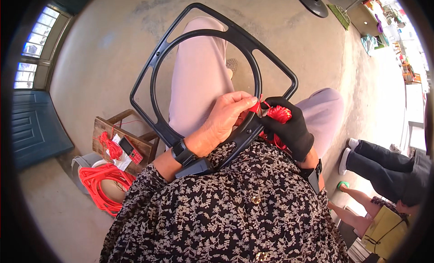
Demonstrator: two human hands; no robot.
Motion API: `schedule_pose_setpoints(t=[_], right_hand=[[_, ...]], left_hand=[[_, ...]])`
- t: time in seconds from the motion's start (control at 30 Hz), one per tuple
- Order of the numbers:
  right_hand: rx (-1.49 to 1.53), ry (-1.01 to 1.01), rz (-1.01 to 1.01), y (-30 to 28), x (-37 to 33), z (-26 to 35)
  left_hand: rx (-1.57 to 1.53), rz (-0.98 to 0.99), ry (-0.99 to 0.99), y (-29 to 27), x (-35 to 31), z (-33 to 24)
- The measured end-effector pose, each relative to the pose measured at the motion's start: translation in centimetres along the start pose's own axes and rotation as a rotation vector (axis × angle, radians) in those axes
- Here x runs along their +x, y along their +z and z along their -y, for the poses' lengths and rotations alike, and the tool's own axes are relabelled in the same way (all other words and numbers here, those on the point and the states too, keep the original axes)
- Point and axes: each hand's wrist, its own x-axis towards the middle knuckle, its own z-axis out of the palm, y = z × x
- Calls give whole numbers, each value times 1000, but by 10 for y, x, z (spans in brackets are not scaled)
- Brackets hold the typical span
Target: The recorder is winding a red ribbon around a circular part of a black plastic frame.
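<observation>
A black frame (pixel 231 33), a round ring inside a rounded four-sided outline, rests across my lap. At the ring's right side my bare left hand (pixel 224 113) pinches red cord (pixel 255 105) between thumb and fingertips, against the tube. My right hand (pixel 289 127), in a black glove, is closed around a small bundle of the same red cord (pixel 279 114), just right of the ring. A short loose end sticks up between the two hands. More red cord hangs below the right hand, partly hidden by it.
To my left, a small wooden stool (pixel 106 127) carries a red phone (pixel 130 150), white paper and a red cord hank (pixel 110 145). Thick red coils (pixel 101 184) lie beside it. Two people sit at the right, one in dark trousers (pixel 382 166). A black stand base (pixel 312 3) is far right.
</observation>
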Motion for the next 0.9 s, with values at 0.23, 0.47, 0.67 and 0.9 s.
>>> schedule_pose_setpoints(t=[0.23,0.47,0.67,0.9], right_hand=[[-36,31,42,-1,-6,6],[-57,35,107,-14,-8,13],[71,-253,-130,2,-30,-21],[544,-32,-477,-14,-89,-36]], left_hand=[[5,44,-7,1,-5,-2],[155,131,-75,7,-5,-16],[53,21,43,9,2,0],[208,271,85,20,15,7]])
